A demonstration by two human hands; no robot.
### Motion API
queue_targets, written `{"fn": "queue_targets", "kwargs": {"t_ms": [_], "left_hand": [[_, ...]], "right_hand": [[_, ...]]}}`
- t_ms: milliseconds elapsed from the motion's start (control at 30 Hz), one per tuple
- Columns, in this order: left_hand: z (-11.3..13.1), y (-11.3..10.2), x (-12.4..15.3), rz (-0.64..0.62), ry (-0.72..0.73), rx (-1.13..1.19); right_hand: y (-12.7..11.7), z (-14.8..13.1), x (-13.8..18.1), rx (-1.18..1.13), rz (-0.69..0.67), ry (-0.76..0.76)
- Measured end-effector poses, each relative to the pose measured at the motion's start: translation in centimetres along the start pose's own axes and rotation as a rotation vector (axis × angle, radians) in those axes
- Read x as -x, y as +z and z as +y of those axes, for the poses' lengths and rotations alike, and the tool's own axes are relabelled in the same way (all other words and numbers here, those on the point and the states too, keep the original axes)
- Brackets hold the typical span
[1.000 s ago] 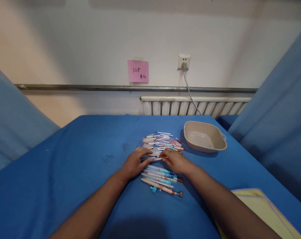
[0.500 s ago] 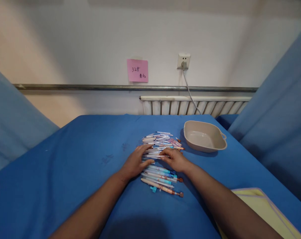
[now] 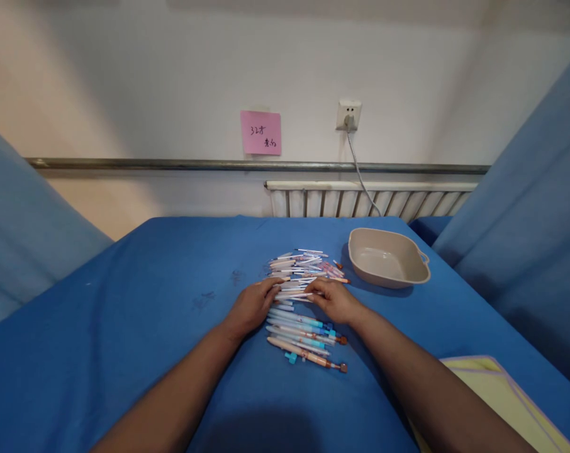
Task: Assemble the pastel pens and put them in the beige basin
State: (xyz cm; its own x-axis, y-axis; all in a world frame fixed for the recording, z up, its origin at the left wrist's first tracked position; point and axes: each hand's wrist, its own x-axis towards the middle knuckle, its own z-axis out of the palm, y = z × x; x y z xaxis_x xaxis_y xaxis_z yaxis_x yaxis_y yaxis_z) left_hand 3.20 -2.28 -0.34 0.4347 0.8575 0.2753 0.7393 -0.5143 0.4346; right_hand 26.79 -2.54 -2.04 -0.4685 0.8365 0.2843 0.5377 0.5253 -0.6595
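Observation:
A heap of several pens (image 3: 300,272) in white, blue, pink and orange lies on the blue tablecloth (image 3: 162,296). My left hand (image 3: 251,306) rests palm down at the heap's left side, its fingers curled and pinching one end of a white pen (image 3: 294,294). At the other end of that pen my right hand (image 3: 333,299) pinches it with thumb and fingers. Between and below my wrists lies a row of blue-capped and orange pens (image 3: 306,336).
A beige dish (image 3: 387,258), with nothing in it, stands right of the heap. A yellow cloth (image 3: 502,396) covers the near right corner. Blue fabric panels rise on both sides. Behind the table are a radiator (image 3: 360,200), a wall socket with a cable, and a pink note (image 3: 261,133).
Both hands have slid a little farther into the heap. The fingertips have closed on the two ends of one white pen.

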Motion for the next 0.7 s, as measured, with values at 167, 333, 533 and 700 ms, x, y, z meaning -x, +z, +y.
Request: {"fn": "queue_targets", "kwargs": {"t_ms": [167,333,533,700], "left_hand": [[-1.1,-0.2,-0.2,0.007,-0.037,-0.060],[-1.0,-0.4,-0.2,0.028,-0.037,-0.059],[0.5,0.2,0.0,0.006,0.015,0.025],[-0.2,0.2,-0.1,0.013,0.012,0.029]], "right_hand": [[-0.7,0.9,0.0,0.043,-0.012,0.030],[-1.1,1.2,0.2,0.131,-0.021,0.081],[-0.3,-0.1,0.3,0.141,-0.083,-0.011],[-0.5,0.0,0.1,0.256,-0.129,0.001]]}}
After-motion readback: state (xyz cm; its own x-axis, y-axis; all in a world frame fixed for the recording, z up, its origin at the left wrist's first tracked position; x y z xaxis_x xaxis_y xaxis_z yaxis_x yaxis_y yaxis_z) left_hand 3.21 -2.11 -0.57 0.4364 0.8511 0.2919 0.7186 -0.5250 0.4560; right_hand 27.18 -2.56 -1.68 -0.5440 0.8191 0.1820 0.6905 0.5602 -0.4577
